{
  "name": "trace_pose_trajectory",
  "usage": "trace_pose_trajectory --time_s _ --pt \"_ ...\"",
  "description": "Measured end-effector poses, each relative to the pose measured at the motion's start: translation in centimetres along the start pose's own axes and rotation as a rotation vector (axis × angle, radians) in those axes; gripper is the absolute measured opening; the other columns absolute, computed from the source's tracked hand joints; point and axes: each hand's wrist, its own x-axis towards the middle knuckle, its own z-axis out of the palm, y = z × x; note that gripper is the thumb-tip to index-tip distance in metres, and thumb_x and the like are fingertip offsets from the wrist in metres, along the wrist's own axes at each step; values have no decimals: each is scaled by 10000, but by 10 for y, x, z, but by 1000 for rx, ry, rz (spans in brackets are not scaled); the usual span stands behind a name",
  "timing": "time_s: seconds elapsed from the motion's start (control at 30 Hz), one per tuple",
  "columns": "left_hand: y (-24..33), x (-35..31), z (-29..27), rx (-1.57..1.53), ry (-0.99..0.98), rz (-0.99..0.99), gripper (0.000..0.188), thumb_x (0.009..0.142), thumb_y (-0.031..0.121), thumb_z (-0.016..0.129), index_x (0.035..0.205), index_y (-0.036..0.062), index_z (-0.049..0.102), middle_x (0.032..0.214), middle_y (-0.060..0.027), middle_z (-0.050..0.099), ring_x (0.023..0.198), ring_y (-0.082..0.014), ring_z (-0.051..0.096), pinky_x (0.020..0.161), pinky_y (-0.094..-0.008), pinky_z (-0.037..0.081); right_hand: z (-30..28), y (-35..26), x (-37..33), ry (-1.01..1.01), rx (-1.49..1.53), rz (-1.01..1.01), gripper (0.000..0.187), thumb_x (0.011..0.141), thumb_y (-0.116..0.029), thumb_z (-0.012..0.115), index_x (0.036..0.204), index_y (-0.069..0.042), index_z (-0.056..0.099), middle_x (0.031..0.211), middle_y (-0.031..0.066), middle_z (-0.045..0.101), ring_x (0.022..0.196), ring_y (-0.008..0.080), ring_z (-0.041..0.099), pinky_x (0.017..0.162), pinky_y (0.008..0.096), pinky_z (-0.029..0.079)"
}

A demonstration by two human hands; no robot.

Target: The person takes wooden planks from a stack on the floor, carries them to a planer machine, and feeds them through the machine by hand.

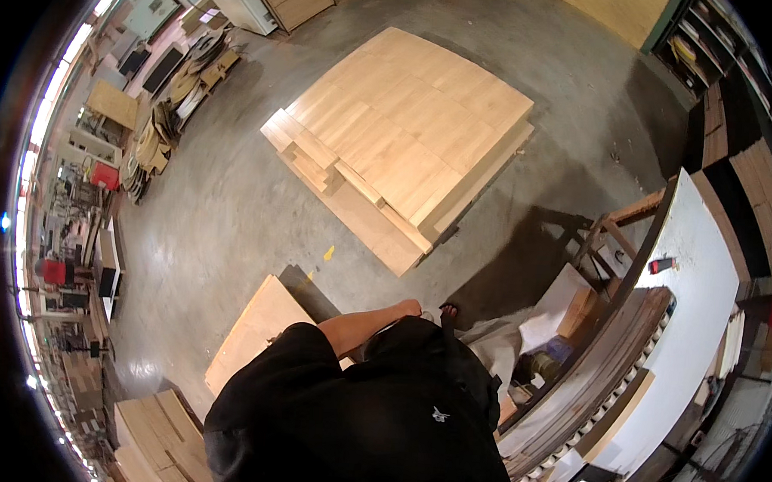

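My left forearm bends across the front of my black shirt (353, 403). At its end, my left hand (408, 308) looks closed at waist height, with its fingers curled in and mostly turned away. A small pale patch shows beside it, but I cannot make out whether the hand holds anything. My right hand is hidden from sight. Ahead on the floor lies a wide low stack of light wood boards (409, 113). Narrower wood pieces (358, 184) rest along its near left side, on a base board (394, 257).
Another wood stack (262, 322) stands close on my left, with more boards (162, 438) behind it. On my right is a white-topped bench (695, 254) bearing a dark red and black object (661, 265). Shelves (701, 39) and stacked panels (738, 170) line the right side.
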Motion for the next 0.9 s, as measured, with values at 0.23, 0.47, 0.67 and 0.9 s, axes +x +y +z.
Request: trace_pose_trajectory --time_s 0.23,0.47,0.67,0.9 --pt "25 -47 -42 -61 51 51 334 782 292 619 905 5 736 922 -265 685 888 -444 663 776 -497 520 -28 110 -54 -3 -191 145 194 929 -177 545 1021 -52 662 913 143 672 871 264 664 709 415 535" --pt "70 -81 -101 -32 -28 370 347 778 311 632 851 -19 710 855 -278 663 817 -442 651 705 -475 492 -76 70 -80 -16 -357 163 146 893 -141 556 905 -91 693 899 93 689 745 225 678 629 393 536" --pt "60 -81 -87 -128 -87 357 312 748 264 622 813 -30 703 649 -204 634 626 -293 666 572 -434 481 -31 127 -74 165 -586 -75 146 877 -117 547 885 -82 689 826 86 683 720 217 672 597 327 525" --pt "71 -87 -89 -284 -90 133 253 739 217 641 782 -24 703 599 -143 618 551 -254 629 516 -395 470 22 201 -48 427 225 85 193 894 -121 534 945 5 671 882 153 694 689 237 653 579 324 521"
